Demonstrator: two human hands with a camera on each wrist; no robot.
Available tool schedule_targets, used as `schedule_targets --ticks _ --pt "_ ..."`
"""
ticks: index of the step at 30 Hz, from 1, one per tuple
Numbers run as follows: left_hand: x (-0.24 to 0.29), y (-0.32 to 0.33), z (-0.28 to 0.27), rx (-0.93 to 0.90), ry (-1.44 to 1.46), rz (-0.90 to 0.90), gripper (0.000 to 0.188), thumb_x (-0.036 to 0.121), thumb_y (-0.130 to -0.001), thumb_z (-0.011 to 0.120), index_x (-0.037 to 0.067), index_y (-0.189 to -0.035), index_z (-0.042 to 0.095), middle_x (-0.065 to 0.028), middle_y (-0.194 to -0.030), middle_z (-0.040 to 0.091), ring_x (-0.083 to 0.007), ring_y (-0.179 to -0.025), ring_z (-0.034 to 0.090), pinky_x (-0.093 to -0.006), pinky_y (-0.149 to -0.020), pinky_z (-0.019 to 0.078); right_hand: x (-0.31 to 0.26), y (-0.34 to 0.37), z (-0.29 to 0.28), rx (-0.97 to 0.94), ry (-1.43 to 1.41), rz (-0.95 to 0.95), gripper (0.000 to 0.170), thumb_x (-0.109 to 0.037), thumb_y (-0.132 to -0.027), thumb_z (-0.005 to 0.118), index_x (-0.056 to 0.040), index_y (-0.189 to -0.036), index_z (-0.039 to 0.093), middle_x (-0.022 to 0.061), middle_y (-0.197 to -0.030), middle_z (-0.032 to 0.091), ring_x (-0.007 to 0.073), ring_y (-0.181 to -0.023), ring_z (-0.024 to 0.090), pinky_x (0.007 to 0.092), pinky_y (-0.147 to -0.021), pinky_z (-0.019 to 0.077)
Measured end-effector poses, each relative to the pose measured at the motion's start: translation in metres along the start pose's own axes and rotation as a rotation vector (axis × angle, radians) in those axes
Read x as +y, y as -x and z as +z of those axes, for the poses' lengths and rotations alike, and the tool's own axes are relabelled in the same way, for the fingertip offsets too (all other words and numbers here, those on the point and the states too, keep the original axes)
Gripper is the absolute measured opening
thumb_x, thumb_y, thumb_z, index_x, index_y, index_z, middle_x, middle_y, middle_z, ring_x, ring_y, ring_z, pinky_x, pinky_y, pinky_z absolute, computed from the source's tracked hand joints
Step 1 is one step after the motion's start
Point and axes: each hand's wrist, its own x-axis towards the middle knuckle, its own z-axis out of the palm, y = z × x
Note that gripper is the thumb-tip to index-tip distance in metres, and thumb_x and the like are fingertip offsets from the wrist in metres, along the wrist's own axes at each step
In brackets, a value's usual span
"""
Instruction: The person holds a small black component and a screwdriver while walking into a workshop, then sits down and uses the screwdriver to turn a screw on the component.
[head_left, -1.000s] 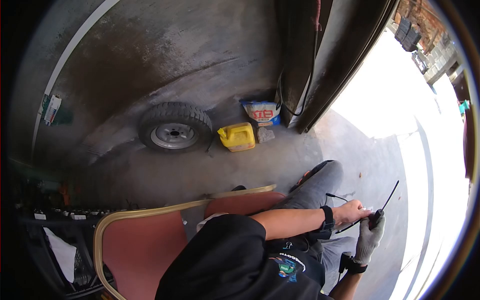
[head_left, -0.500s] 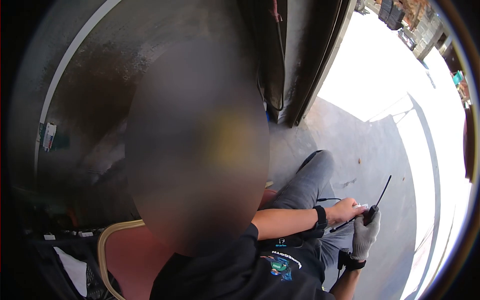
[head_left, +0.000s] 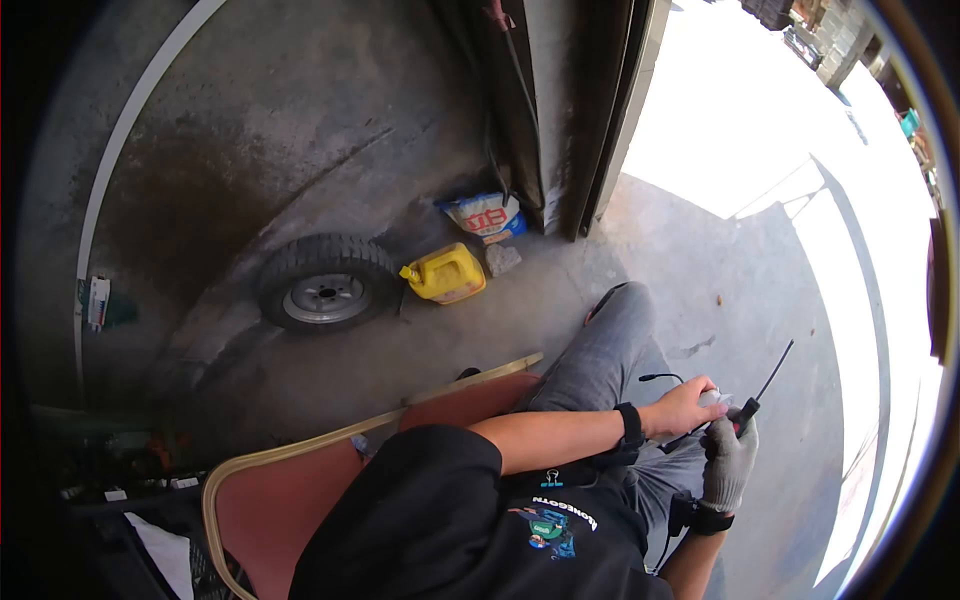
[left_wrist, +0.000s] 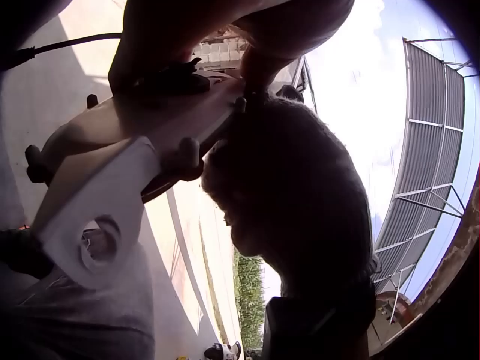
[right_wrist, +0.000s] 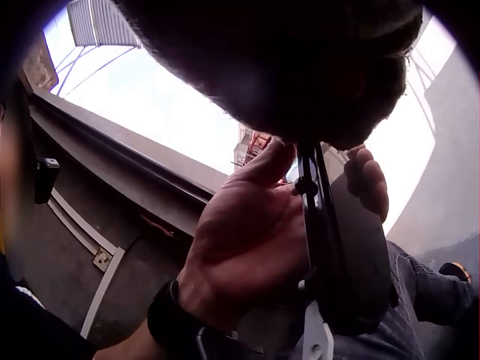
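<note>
Pale device point(left_wrist: 142, 124) near the knees point(head_left: 630, 305), gripped by the curled left hand point(head_left: 678, 409).
Gloved right hand point(head_left: 730, 465) curls round a screwdriver point(head_left: 750, 408) beside it; 1 loosened grip could drop either.

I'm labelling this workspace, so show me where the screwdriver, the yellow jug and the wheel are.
Screwdriver point(head_left: 748, 410): head view, on its black handle.
Yellow jug point(head_left: 447, 276): head view, on its body.
Wheel point(head_left: 326, 298): head view, on its metal centre.
</note>
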Motion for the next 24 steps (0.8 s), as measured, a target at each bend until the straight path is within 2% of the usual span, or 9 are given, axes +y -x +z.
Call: schedule_targets --ticks 1,2,4,7,16,20,22,23,24 --pt "0.003 0.002 -0.001 0.006 -0.096 0.081 0.049 0.035 -0.096 0.07 -0.002 -0.124 0.053 -0.0167 -0.113 0.063 -0.0278 -0.104 0.062 -0.0373 -0.093 0.0487 0.003 -0.002 -0.004 -0.002 0.0 0.001 0.017 -0.018 -0.092 0.067 -0.0032 -0.098 0.059 -0.0009 -0.072 0.054 0.0054 -0.057 0.048 0.0213 -0.051 0.0378" --pt "0.002 0.002 -0.001 0.008 -0.095 0.08 0.049 0.035 -0.096 0.07 -0.002 -0.124 0.053 -0.0167 -0.113 0.063 -0.0278 -0.104 0.062 -0.0373 -0.093 0.0487 0.006 -0.004 -0.01 -0.057 -0.089 0.053 0.017 -0.017 -0.092 0.067 -0.003 -0.098 0.059 -0.0004 -0.072 0.055 0.0064 -0.057 0.05 0.0219 -0.051 0.0397" --pt "-0.003 0.0 0.0 0.03 -0.24 0.272 0.052 0.033 -0.094 0.071 -0.001 -0.127 0.05 -0.0203 -0.12 0.057 -0.0359 -0.113 0.058 -0.0405 -0.1 0.0449 0.015 -0.01 -0.018 -0.101 -0.279 0.182 0.016 -0.015 -0.09 0.067 -0.0025 -0.097 0.06 0.0016 -0.072 0.058 0.0099 -0.057 0.055 0.0238 -0.052 0.046" --pt "-0.006 0.0 0.002 -0.014 -0.293 0.37 0.055 0.033 -0.093 0.072 -0.001 -0.129 0.047 -0.0212 -0.126 0.052 -0.0375 -0.12 0.052 -0.0425 -0.104 0.0413 0.026 -0.012 -0.028 -0.145 -0.383 0.26 0.013 -0.012 -0.089 0.067 -0.0023 -0.095 0.06 0.0031 -0.071 0.059 0.0124 -0.056 0.057 0.0251 -0.053 0.0493" --pt "-0.008 0.003 -0.001 -0.066 -0.348 0.492 0.058 0.034 -0.092 0.073 0.0 -0.13 0.045 -0.021 -0.124 0.05 -0.0411 -0.12 0.049 -0.0444 -0.104 0.0408 0.022 0.0 -0.03 -0.18 -0.455 0.373 0.013 -0.013 -0.089 0.068 -0.0042 -0.088 0.059 0.0033 -0.07 0.059 0.013 -0.055 0.056 0.026 -0.051 0.0479" --pt "-0.001 0.005 0.0 -0.083 -0.346 0.483 0.059 0.035 -0.092 0.072 0.0 -0.131 0.045 -0.0209 -0.125 0.05 -0.0408 -0.12 0.049 -0.0441 -0.105 0.0408 0.044 -0.004 -0.029 -0.189 -0.567 0.302 0.014 -0.015 -0.09 0.069 -0.0055 -0.089 0.058 0.0016 -0.072 0.058 0.0114 -0.059 0.055 0.0255 -0.053 0.045" --pt "0.001 0.006 0.002 -0.017 -0.333 0.421 0.059 0.039 -0.093 0.071 -0.001 -0.13 0.048 -0.0219 -0.124 0.051 -0.0406 -0.118 0.051 -0.0433 -0.103 0.0423 0.053 -0.007 -0.028 -0.173 -0.547 0.142 0.02 -0.02 -0.093 0.071 -0.0052 -0.1 0.059 0.0002 -0.076 0.058 0.0087 -0.059 0.052 0.0235 -0.053 0.0426" --pt "-0.001 0.004 0.003 -0.022 -0.332 0.421 0.059 0.039 -0.093 0.071 -0.001 -0.13 0.048 -0.0219 -0.124 0.051 -0.0406 -0.118 0.051 -0.0433 -0.103 0.0423 0.054 -0.007 -0.028 -0.168 -0.548 0.142 0.02 -0.02 -0.093 0.071 -0.0052 -0.1 0.059 0.0002 -0.076 0.058 0.0087 -0.059 0.052 0.0235 -0.053 0.0426" --pt "-0.006 0.001 0.004 -0.002 -0.303 0.352 0.058 0.042 -0.094 0.069 -0.002 -0.128 0.051 -0.0214 -0.121 0.055 -0.0379 -0.114 0.055 -0.0418 -0.1 0.0444 0.051 -0.007 -0.024 -0.106 -0.408 0.062 0.022 -0.021 -0.093 0.072 -0.0053 -0.1 0.059 -0.0003 -0.076 0.058 0.008 -0.06 0.051 0.0231 -0.053 0.0413"
